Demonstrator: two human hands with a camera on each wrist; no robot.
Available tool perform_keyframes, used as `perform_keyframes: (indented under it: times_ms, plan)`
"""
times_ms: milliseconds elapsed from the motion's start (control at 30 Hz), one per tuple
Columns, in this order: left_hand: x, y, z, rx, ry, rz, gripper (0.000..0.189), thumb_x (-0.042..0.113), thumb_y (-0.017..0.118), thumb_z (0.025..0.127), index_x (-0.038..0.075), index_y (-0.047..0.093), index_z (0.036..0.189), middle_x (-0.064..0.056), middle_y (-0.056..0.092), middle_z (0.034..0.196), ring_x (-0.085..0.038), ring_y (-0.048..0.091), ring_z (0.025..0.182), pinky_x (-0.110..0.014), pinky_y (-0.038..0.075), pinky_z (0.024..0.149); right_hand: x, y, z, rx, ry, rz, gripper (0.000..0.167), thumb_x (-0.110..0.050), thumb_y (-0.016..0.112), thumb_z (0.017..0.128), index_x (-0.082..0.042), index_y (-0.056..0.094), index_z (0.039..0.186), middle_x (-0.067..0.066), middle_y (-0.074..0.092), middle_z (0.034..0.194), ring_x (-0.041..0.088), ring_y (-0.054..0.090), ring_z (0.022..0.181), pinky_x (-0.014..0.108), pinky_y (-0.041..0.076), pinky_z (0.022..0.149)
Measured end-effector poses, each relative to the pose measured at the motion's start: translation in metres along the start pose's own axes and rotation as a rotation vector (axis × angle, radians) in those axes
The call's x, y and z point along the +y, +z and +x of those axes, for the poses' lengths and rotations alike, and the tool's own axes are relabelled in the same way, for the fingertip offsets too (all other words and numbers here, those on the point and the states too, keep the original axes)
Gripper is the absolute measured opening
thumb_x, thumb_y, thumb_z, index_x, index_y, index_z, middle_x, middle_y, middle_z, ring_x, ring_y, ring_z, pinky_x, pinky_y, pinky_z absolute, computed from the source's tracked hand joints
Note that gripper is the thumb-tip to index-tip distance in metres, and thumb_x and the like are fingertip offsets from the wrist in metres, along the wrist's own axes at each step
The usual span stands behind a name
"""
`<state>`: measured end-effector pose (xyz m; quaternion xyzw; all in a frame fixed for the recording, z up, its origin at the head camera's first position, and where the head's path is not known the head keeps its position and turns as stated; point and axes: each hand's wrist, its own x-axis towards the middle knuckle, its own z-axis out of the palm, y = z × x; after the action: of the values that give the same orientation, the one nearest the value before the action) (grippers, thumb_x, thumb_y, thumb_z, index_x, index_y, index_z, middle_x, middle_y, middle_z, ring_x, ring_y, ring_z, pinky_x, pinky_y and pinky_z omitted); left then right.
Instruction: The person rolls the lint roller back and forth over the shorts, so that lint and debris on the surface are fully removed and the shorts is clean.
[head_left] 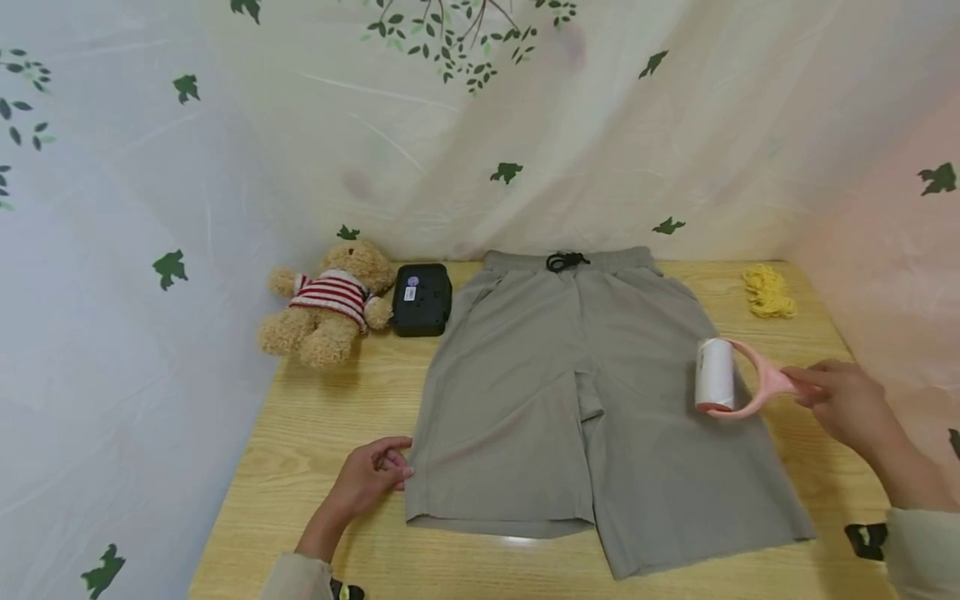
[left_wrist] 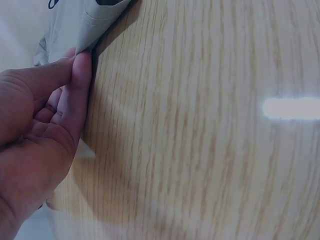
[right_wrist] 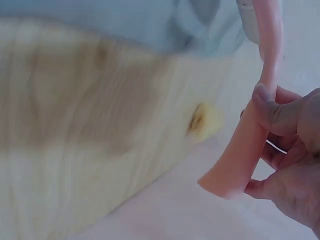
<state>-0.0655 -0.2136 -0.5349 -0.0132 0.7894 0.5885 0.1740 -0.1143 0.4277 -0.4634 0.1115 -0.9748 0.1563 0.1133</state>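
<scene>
Shorts (head_left: 510,417) lie on the table (head_left: 322,408); the left wrist view clearly shows the left hand (head_left: 369,475) pinching their edge. The right hand (head_left: 851,407) grips a pink lint roller (head_left: 716,375) over their right side, its flared handle end (right_wrist: 225,180) visible only from the right wrist. Only the head view shows a black case (head_left: 424,318), its label (head_left: 410,293) illegible.
</scene>
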Motion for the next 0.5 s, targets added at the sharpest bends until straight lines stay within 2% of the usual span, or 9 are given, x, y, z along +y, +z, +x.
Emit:
perform_keyframes:
  times_ms: [167, 233, 333, 500]
  plan:
    - [0.001, 0.0, -0.001, -0.003, 0.005, -0.005, 0.042, -0.004, 0.07, 0.083, -0.008, 0.058, 0.123, -0.017, 0.06, 0.088, -0.018, 0.061, 0.07, -0.033, 0.06, 0.063, -0.041, 0.012, 0.012, 0.013, -0.16, 0.039, 0.04, 0.017, 0.073, 0.06, 0.003, 0.074, 0.097, 0.006, 0.06, 0.075, 0.025, 0.053, 0.066, 0.03, 0.043, 0.049]
    - [0.001, 0.0, -0.001, 0.001, 0.006, 0.003, 0.042, -0.004, 0.071, 0.083, -0.008, 0.059, 0.123, -0.016, 0.06, 0.088, -0.018, 0.061, 0.069, -0.032, 0.06, 0.063, -0.058, 0.019, 0.015, 0.0, -0.194, 0.058, 0.041, 0.017, 0.074, 0.06, 0.0, 0.075, 0.097, 0.005, 0.06, 0.076, 0.025, 0.054, 0.068, 0.035, 0.045, 0.052]
    - [0.0, 0.0, -0.001, 0.009, 0.006, 0.016, 0.041, -0.004, 0.071, 0.082, -0.007, 0.059, 0.122, -0.015, 0.06, 0.087, -0.017, 0.061, 0.068, -0.032, 0.06, 0.062, -0.079, 0.029, 0.016, -0.035, -0.217, 0.068, 0.041, 0.015, 0.076, 0.062, -0.004, 0.076, 0.097, 0.002, 0.06, 0.075, 0.021, 0.052, 0.068, 0.038, 0.043, 0.057]
    - [-0.001, 0.0, 0.0, 0.007, 0.004, 0.008, 0.041, -0.005, 0.07, 0.082, -0.008, 0.059, 0.122, -0.015, 0.06, 0.087, -0.016, 0.061, 0.068, -0.032, 0.06, 0.063, -0.1, 0.04, 0.014, -0.109, -0.184, 0.07, 0.04, 0.014, 0.074, 0.065, -0.008, 0.076, 0.099, 0.001, 0.06, 0.077, 0.022, 0.053, 0.073, 0.051, 0.041, 0.065]
